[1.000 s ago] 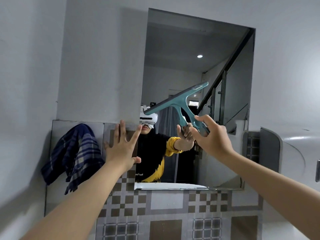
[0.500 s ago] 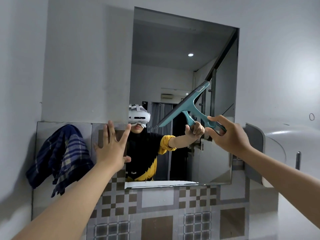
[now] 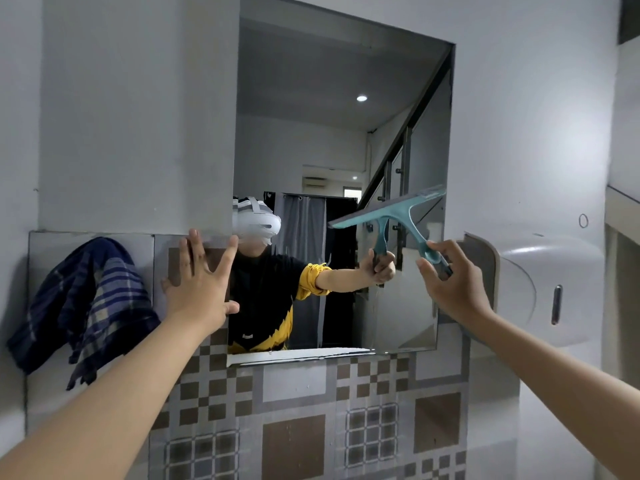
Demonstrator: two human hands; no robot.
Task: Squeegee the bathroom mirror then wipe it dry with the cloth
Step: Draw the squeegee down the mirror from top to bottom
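Observation:
A rectangular mirror (image 3: 339,98) hangs on the wall above patterned tiles. My right hand (image 3: 450,282) grips the handle of a teal squeegee (image 3: 394,211), whose blade lies tilted against the glass near the mirror's right edge, about mid-height. My left hand (image 3: 199,285) is spread flat against the tiled wall just left of the mirror's lower left corner, holding nothing. A dark blue checked cloth (image 3: 86,306) hangs on the wall to the far left, apart from both hands.
A white wall-mounted dispenser (image 3: 540,289) juts out right of the mirror, close to my right forearm. Brown and grey patterned tiles (image 3: 294,410) cover the wall below. A person's reflection fills the mirror's lower left.
My right hand has carried the squeegee rightwards across the mirror, from its middle to its right edge. My left hand has stayed on the wall.

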